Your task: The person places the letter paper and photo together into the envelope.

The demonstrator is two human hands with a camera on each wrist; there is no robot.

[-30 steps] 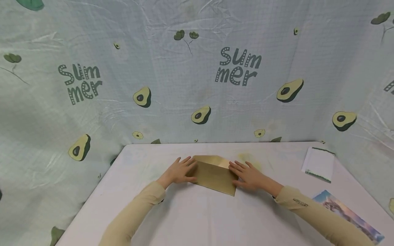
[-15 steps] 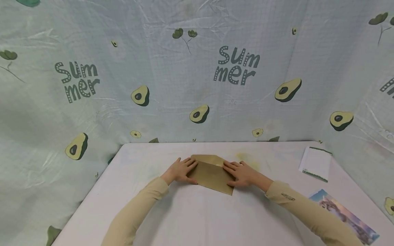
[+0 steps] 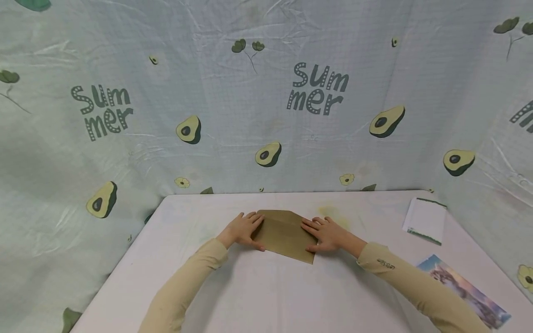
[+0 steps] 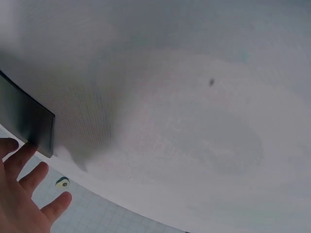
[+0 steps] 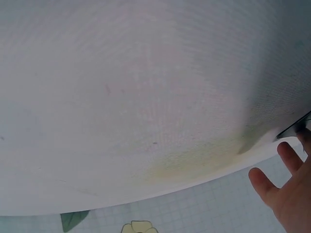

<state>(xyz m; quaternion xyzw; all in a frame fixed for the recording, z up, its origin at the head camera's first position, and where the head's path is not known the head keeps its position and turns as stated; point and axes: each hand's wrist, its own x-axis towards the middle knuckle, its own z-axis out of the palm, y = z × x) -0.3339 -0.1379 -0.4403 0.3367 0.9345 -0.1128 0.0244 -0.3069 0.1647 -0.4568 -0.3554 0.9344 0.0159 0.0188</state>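
A brown, gold-toned envelope (image 3: 285, 237) with its trapezoid flap (image 3: 279, 215) unfolded toward the back shows between both hands in the head view. My left hand (image 3: 242, 230) holds its left end, fingers spread near the flap crease and thumb at the near edge. At the right end my right hand (image 3: 329, 234) has fingers over the upper corner and thumb low on the side. From the left wrist, the envelope's shaded face (image 4: 29, 116) appears above its shadow, with the left fingers (image 4: 34, 177) fanned at its edge. The right wrist view catches only a dark corner beside the right hand (image 5: 291, 189).
On the white table (image 3: 233, 296) a white notepad (image 3: 425, 219) with green-patterned edges lies at the back right. Nearer, a colourful picture sheet with a cat (image 3: 462, 289) is partly covered by the right sleeve. A curtain printed with avocados (image 3: 268, 155) surrounds the table.
The right hand has moved a little left onto the envelope's end. The flap, lighter before, now looks flatter and matches the body's shade. The head view has shifted slightly.
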